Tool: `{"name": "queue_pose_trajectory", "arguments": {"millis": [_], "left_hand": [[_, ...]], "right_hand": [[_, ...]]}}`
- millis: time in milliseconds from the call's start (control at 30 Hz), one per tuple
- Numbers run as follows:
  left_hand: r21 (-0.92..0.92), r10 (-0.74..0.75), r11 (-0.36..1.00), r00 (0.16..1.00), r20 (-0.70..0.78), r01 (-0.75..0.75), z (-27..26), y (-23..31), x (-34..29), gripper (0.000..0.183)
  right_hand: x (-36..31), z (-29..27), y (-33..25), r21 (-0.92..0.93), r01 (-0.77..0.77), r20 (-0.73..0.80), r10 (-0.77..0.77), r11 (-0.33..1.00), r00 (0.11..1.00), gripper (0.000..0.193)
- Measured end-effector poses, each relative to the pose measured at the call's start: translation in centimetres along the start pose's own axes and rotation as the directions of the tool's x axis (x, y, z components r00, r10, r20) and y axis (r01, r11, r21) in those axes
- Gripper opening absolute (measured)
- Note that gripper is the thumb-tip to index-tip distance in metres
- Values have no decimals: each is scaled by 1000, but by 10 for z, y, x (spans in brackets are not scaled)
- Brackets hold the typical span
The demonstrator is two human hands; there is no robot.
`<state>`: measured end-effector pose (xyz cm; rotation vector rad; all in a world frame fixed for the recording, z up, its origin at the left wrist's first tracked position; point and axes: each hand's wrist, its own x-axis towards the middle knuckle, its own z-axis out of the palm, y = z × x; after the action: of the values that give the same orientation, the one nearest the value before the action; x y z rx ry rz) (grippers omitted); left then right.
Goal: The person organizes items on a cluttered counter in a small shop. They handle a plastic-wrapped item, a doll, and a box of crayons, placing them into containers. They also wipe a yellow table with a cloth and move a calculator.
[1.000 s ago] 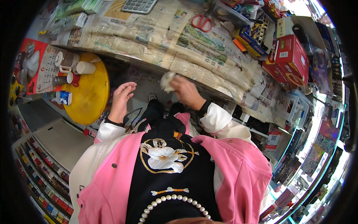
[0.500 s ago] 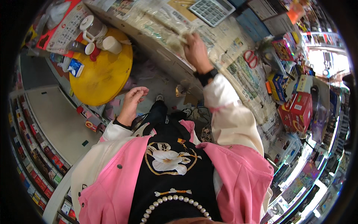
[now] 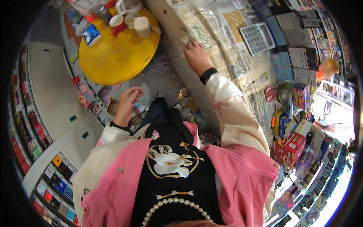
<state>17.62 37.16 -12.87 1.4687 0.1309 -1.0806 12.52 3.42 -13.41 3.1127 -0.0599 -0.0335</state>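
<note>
My right hand (image 3: 197,58) is over the near edge of the newspaper-covered counter (image 3: 223,60). Its fingers are closed on a pale crumpled tissue or rag (image 3: 184,40), of which only a small tuft shows past the knuckles. A dark band circles that wrist. My left hand (image 3: 127,104) hangs in the air below the round yellow table (image 3: 117,62), apart from everything around it. Its fingers are loosely curled, and I see nothing between them.
On the yellow table stand a red mug (image 3: 117,25), a cream cup (image 3: 142,27) and a blue-white packet (image 3: 91,35). A calculator (image 3: 257,38), red scissors (image 3: 269,94) and a red box (image 3: 289,149) are on the counter. Shelves of small packs (image 3: 56,178) line the left.
My right hand has drawn back from the counter's surface to its near edge, still gripping the pale tissue or rag. The view has shifted; my left hand stays in much the same pose.
</note>
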Motion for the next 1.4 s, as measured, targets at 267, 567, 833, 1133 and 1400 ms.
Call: {"name": "queue_pose_trajectory", "arguments": {"millis": [267,567,833,1133,1400], "left_hand": [[-70,0,998,996,-92,-7,-13,-37,-30,23],[-60,18,998,995,-97,-24,10,-55,-49,22],[-11,118,993,990,74,-117,66,-48,-45,21],[31,210,976,974,83,-213,101,-23,-68,19],[17,221,975,969,-114,-220,72,-57,-103,21]], "right_hand": [[-157,16,-16,-207,136,176,-99,969,979,15],[-381,24,-64,-41,-236,734,190,971,652,19],[-338,-1,-57,786,-509,153,687,351,710,25],[-299,-95,86,998,66,-33,938,11,346,18],[-294,-67,82,860,-221,-327,829,461,454,49]]}}
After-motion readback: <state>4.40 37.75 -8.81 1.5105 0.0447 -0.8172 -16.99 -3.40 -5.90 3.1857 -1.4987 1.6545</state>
